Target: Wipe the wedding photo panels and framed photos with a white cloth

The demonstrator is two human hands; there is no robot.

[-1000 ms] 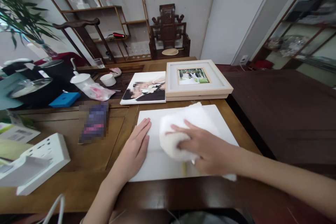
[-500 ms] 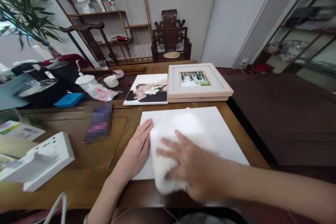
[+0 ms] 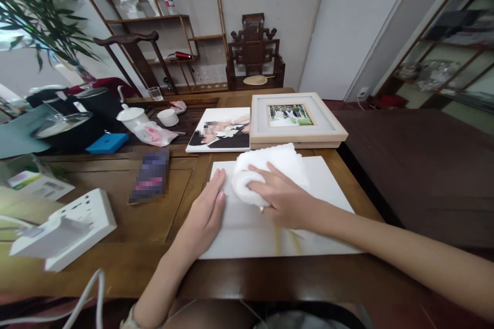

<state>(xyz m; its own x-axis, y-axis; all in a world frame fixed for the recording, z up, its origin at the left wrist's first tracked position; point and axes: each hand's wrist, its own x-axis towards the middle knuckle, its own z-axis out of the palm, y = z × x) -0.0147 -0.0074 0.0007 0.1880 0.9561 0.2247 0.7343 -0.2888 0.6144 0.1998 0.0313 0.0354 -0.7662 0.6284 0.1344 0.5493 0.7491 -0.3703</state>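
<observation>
Cloth (image 3: pixel 266 169) under right hand (image 3: pixel 285 198) on panel (image 3: pixel 328 190).

Hands (image 3: pixel 247 203), white cloth (image 3: pixel 270 167), white board (image 3: pixel 324 185)

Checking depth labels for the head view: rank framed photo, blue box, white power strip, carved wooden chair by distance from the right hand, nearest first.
From the right hand, pressing the white cloth on the white panel:
1. Framed photo, just beyond the cloth, slightly right.
2. Blue box, far left, mid-table.
3. White power strip, far left, near edge; close to the blue box's distance, so 2 and 3 are a loose call.
4. Carved wooden chair, against the back wall.
</observation>
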